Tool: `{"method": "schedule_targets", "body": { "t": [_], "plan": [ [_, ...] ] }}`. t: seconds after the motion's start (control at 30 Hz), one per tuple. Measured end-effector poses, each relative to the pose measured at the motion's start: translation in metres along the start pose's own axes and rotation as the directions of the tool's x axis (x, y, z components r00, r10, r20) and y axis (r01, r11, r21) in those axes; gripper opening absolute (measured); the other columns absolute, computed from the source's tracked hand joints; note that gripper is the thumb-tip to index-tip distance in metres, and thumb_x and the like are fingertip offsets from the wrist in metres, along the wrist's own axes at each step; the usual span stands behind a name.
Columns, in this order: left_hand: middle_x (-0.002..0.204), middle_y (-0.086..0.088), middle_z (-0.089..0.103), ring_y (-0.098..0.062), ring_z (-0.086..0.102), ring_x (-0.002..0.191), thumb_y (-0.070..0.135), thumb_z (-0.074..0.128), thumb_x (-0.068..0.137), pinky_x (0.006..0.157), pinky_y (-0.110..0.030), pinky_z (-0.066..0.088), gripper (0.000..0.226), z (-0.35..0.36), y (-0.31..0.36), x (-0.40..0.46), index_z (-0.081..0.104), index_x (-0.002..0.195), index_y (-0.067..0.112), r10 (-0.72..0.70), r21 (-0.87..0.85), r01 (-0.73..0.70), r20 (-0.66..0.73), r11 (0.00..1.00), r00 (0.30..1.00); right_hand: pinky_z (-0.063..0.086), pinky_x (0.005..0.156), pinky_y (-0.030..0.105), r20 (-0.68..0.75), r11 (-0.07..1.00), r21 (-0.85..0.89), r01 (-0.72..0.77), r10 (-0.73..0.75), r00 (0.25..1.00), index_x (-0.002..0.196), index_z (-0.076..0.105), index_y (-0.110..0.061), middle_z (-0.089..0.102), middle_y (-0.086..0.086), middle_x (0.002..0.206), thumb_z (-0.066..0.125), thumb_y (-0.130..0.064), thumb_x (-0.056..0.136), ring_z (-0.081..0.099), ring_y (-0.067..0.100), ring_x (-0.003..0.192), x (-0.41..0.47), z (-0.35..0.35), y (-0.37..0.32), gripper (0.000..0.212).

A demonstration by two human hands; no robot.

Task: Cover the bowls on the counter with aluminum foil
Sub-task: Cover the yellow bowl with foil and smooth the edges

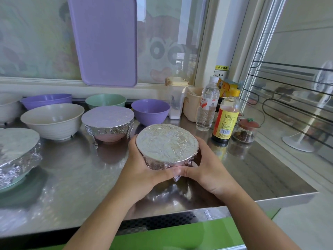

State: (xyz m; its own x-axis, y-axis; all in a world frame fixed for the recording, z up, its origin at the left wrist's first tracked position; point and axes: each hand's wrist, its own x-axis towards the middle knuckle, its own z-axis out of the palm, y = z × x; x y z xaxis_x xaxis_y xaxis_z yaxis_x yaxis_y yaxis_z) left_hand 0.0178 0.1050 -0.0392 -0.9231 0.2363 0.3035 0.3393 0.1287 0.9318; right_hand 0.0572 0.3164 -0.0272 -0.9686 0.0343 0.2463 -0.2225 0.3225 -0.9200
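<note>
A small bowl wrapped in aluminum foil (pixel 166 144) is at the middle of the steel counter (pixel 75 170), tilted a little toward me. My left hand (pixel 142 166) and my right hand (pixel 205 166) cup its sides, fingers curled round the crinkled foil below the rim. Behind it stands a pink bowl with a foil cover (pixel 108 121). At the far left a green bowl under foil (pixel 17 154) is partly cut off. Uncovered bowls sit behind: a cream one (pixel 52 120), a purple one (pixel 150 110), a green one (pixel 105 100), another purple one (pixel 46 100) and a white one (pixel 8 107).
A water bottle (pixel 208 105), a dark sauce bottle (pixel 227 118) and a small jar with a red lid (pixel 246 129) stand to the right. A clear container (pixel 175 98) and a beige tub (pixel 193 105) are behind them. A purple tray (pixel 104 40) leans on the window.
</note>
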Motion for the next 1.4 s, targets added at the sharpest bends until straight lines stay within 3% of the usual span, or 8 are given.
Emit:
{"method": "schedule_targets", "body": {
  "t": [0.17,0.27,0.43,0.7,0.93,1.0,1.13,1.4],
  "plan": [
    [0.137,0.027,0.056,0.011,0.055,0.124,0.044,0.101,0.044,0.103,-0.022,0.047,0.115,-0.005,-0.003,0.001,0.038,0.14,0.044,-0.022,-0.066,0.023,0.012,0.998,1.0,0.053,0.104,0.033,0.148,0.975,0.206,-0.08,0.05,0.988,0.148,0.049,-0.019,0.068,-0.002,0.139,0.077,-0.003,0.077,0.063,0.013,0.131,-0.004,-0.016,-0.006,0.078],
    [0.147,0.02,0.05,0.006,0.053,0.131,0.046,0.101,0.045,0.113,-0.033,0.046,0.111,-0.009,-0.006,0.002,0.039,0.137,0.055,-0.034,-0.044,0.034,0.014,0.998,0.999,0.046,0.114,0.046,0.005,0.939,0.325,-0.114,0.119,0.993,0.138,0.061,-0.008,0.071,0.006,0.135,0.06,-0.019,0.077,0.063,0.022,0.132,0.013,-0.023,-0.008,0.063],
    [0.158,0.018,0.033,0.001,0.037,0.145,0.054,0.097,0.045,0.124,-0.039,0.033,0.14,-0.002,0.002,-0.009,0.008,0.152,0.054,-0.007,0.012,0.007,-0.048,1.0,0.999,0.044,0.115,0.032,-0.099,0.917,0.38,-0.119,0.168,0.981,0.138,0.065,-0.024,0.074,-0.016,0.128,0.049,-0.038,0.108,0.067,-0.002,0.12,0.04,-0.005,-0.028,0.037],
    [0.164,0.012,0.023,0.003,0.025,0.149,0.043,0.104,0.051,0.125,-0.028,0.026,0.156,0.028,0.011,-0.014,-0.003,0.164,0.032,0.06,0.099,-0.039,-0.221,0.994,0.973,0.054,0.101,0.039,-0.093,0.91,0.397,-0.12,0.17,0.981,0.114,0.077,-0.025,0.079,0.0,0.118,0.042,-0.028,0.111,0.073,0.015,0.114,0.032,0.017,-0.036,0.036],
    [0.133,0.038,0.043,0.038,0.041,0.108,0.012,0.098,0.066,0.083,0.01,0.032,0.121,0.0,0.012,-0.008,0.015,0.143,0.053,-0.045,0.014,0.045,-0.025,0.999,0.999,0.048,0.106,0.043,-0.273,0.977,0.202,-0.065,0.12,0.954,0.108,0.075,-0.028,0.072,0.004,0.121,0.051,-0.054,0.093,0.066,0.022,0.116,0.029,0.004,-0.031,0.038],
    [0.125,0.039,0.043,0.04,0.042,0.102,0.003,0.095,0.069,0.079,0.01,0.032,0.107,-0.007,0.012,-0.009,0.022,0.126,0.058,-0.052,-0.002,0.052,-0.018,0.999,0.998,0.045,0.111,0.041,-0.254,0.99,0.131,-0.055,0.087,0.963,0.116,0.073,-0.035,0.072,-0.007,0.124,0.05,-0.063,0.087,0.064,0.016,0.122,0.037,-0.001,-0.032,0.047],
    [0.136,0.04,0.038,0.038,0.037,0.113,0.014,0.101,0.063,0.084,0.01,0.03,0.128,-0.005,0.008,-0.014,0.008,0.143,0.053,-0.013,-0.028,0.013,-0.023,1.0,1.0,0.037,0.114,0.027,-0.014,0.997,0.053,-0.048,0.048,0.999,0.138,0.064,-0.044,0.06,-0.022,0.146,0.041,-0.059,0.095,0.05,0.0,0.14,0.057,-0.008,-0.041,0.051],
    [0.141,0.029,0.049,0.019,0.05,0.124,0.025,0.106,0.053,0.098,-0.005,0.043,0.133,0.01,0.002,-0.008,0.019,0.152,0.039,0.035,-0.096,-0.044,-0.091,0.994,0.995,0.045,0.117,0.051,-0.06,0.938,0.321,-0.13,0.157,0.986,0.129,0.076,-0.024,0.068,0.004,0.142,0.049,-0.053,0.104,0.068,0.02,0.127,0.06,0.005,-0.03,0.047]
  ]
}}
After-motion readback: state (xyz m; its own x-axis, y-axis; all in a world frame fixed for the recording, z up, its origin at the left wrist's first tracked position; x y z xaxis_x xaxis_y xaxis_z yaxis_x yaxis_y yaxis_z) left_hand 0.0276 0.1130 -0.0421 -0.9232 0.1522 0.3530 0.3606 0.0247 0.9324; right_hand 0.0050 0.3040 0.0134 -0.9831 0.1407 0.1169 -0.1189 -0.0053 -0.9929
